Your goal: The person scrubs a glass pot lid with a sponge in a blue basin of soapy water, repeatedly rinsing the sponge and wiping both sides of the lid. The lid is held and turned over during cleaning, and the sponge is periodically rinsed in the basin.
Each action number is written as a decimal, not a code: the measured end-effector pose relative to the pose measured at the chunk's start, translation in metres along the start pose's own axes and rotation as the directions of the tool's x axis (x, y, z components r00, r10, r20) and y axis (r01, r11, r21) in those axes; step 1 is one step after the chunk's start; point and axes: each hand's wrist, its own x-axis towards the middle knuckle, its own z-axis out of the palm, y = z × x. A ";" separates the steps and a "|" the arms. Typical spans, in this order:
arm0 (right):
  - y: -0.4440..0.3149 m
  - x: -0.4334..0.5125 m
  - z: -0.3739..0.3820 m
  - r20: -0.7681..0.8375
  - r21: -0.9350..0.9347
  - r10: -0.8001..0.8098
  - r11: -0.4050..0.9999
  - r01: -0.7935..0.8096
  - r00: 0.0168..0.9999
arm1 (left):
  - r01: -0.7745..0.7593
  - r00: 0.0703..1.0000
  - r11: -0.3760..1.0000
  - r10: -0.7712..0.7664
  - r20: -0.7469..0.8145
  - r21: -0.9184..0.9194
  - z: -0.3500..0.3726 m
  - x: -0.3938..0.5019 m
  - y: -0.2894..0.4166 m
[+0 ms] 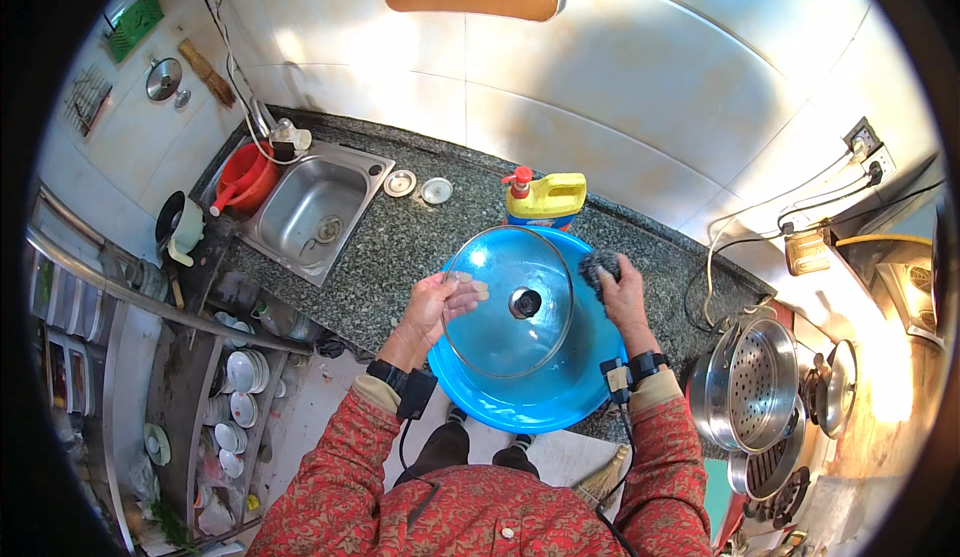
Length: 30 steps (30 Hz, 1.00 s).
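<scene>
My left hand (439, 303) grips the left rim of a round glass pot lid (501, 347), its fingers showing through the glass. The lid has a metal rim and a dark knob (525, 302) at its centre. Beneath it is a blue plastic basin (589, 392) at the counter's front edge; how much water is in it I cannot tell. My right hand (624, 294) holds a dark grey scouring pad (600, 270) over the basin's right side, apart from the lid. Just behind the basin stands a yellow detergent jug (551, 193) with a red pump.
The granite counter (360, 257) runs along a tiled wall. A steel sink (315, 212) with a red plastic dipper (244, 178) lies left, two drain strainers (400, 182) beside it. Steel steamer pots (761, 384) stand right, near hanging power cords (712, 257). Shelved bowls (244, 371) are lower left.
</scene>
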 end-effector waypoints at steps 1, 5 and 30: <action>-0.001 -0.004 0.005 0.026 -0.061 0.035 0.998 -0.033 0.999 | -0.007 1.000 1.000 0.007 -0.002 0.010 0.000 0.000 -0.001; -0.005 -0.014 0.019 0.023 -0.063 0.040 0.997 -0.039 0.999 | 0.023 0.999 0.997 -0.020 -0.036 0.079 0.001 -0.003 -0.007; -0.049 -0.022 0.105 0.522 -0.222 -0.275 0.871 0.439 0.808 | 0.076 0.997 0.997 -0.076 -0.012 -0.031 -0.009 0.016 -0.042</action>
